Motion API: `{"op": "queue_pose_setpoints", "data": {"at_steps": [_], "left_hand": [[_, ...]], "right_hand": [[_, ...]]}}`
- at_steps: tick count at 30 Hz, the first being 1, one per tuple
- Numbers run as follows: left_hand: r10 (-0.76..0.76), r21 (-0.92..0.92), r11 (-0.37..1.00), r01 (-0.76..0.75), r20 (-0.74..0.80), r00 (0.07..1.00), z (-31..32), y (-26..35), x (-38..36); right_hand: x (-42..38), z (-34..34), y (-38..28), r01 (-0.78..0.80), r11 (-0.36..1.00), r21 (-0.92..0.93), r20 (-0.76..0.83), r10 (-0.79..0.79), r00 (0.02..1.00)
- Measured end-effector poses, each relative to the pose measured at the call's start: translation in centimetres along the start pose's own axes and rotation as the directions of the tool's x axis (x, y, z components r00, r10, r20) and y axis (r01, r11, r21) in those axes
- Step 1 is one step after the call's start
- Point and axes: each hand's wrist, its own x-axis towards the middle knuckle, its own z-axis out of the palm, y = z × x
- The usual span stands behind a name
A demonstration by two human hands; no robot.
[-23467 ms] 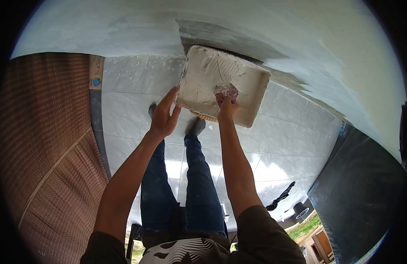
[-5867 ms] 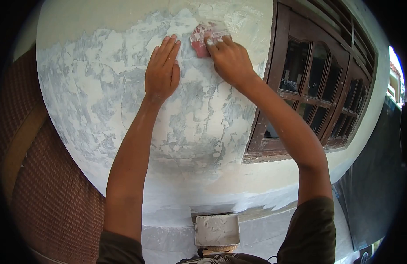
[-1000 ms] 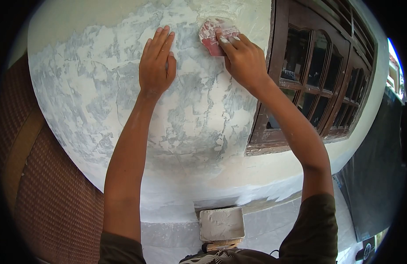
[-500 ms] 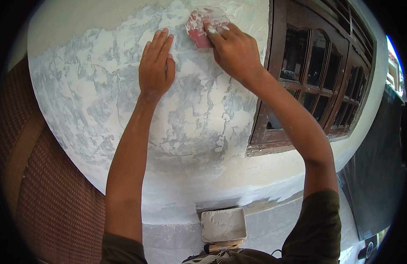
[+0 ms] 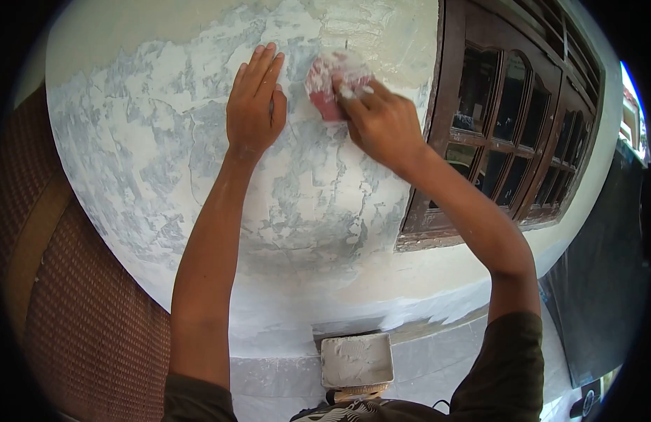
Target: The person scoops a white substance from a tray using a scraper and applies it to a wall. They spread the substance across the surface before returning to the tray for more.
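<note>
My left hand (image 5: 256, 102) lies flat on the wall (image 5: 297, 190), its fingers stretched upward. My right hand (image 5: 383, 123) grips a reddish-pink putty scraper (image 5: 327, 100), its face smeared with white putty. The scraper is against the wall, a little right of my left hand, and is slightly blurred. White putty covers the wall in uneven patches, with grey showing through. Above the scraper, a paler cream stretch looks wet and glossy.
A brown wooden window (image 5: 498, 119) with glass panes is set in the wall on the right. Below stands a rectangular tray (image 5: 357, 360) of putty on the grey tiles (image 5: 438, 359). A brown woven panel (image 5: 93, 295) leans at the left, a dark sheet (image 5: 600, 267) at the right.
My right hand has moved the scraper down the wall, leaving a smoothed cream area above it. My left hand stays flat on the wall in nearly the same place.
</note>
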Motion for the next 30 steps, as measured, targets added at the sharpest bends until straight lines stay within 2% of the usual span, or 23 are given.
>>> {"op": "queue_pose_setpoints", "data": {"at_steps": [2,3,6,8,9,11,15,17,21,23,25,30], "left_hand": [[0.001,-0.006,1.0,0.0,0.006,1.0,0.1,-0.1,-0.2],[0.014,0.01,1.0,-0.014,-0.011,1.0,0.2,-0.3,-0.2],[0.031,0.029,0.999,-0.03,-0.031,0.999,0.2,-0.3,0.1],[0.031,0.028,0.999,-0.03,-0.034,0.999,0.1,-0.3,0.0],[0.026,0.009,1.0,-0.026,-0.023,0.999,0.1,-0.2,-0.1],[0.019,-0.006,1.0,-0.019,-0.013,1.0,0.1,-0.2,-0.1],[0.013,-0.002,1.0,-0.013,-0.009,1.0,0.1,-0.3,0.0],[0.01,-0.003,1.0,-0.01,-0.002,1.0,0.1,-0.2,-0.1],[0.021,0.005,1.0,-0.021,-0.014,1.0,0.2,-0.2,-0.2],[0.024,0.01,1.0,-0.024,-0.017,1.0,0.1,-0.3,-0.1],[0.028,0.004,1.0,-0.028,-0.021,0.999,0.2,-0.3,-0.1],[0.02,0.01,1.0,-0.019,-0.018,1.0,0.2,-0.2,-0.2]], "right_hand": [[2.5,0.3,2.4,-0.076,0.996,-0.049,-0.085,0.072,0.994],[3.4,0.6,3.3,-0.116,0.99,-0.076,-0.075,0.11,0.991],[3.0,2.2,4.1,-0.09,0.988,-0.123,-0.055,0.084,0.995],[0.6,2.9,2.5,-0.046,0.99,-0.133,0.119,0.062,0.991],[-0.7,2.8,1.4,0.011,0.989,-0.148,0.099,0.004,0.995],[-3.2,1.8,-1.1,0.027,0.999,-0.039,0.215,-0.018,0.977],[-2.8,0.3,-1.5,0.073,0.997,0.003,0.165,-0.073,0.984],[0.3,-0.2,0.7,-0.025,0.999,-0.047,-0.017,0.024,1.0],[2.4,1.0,3.3,-0.103,0.988,-0.119,-0.026,0.101,0.995],[1.0,2.4,3.0,-0.07,0.981,-0.179,0.081,0.086,0.993],[-1.3,2.2,1.0,-0.027,0.987,-0.159,0.171,0.055,0.984],[-4.2,0.3,-1.7,-0.044,0.999,0.026,0.179,0.039,0.983]]}}
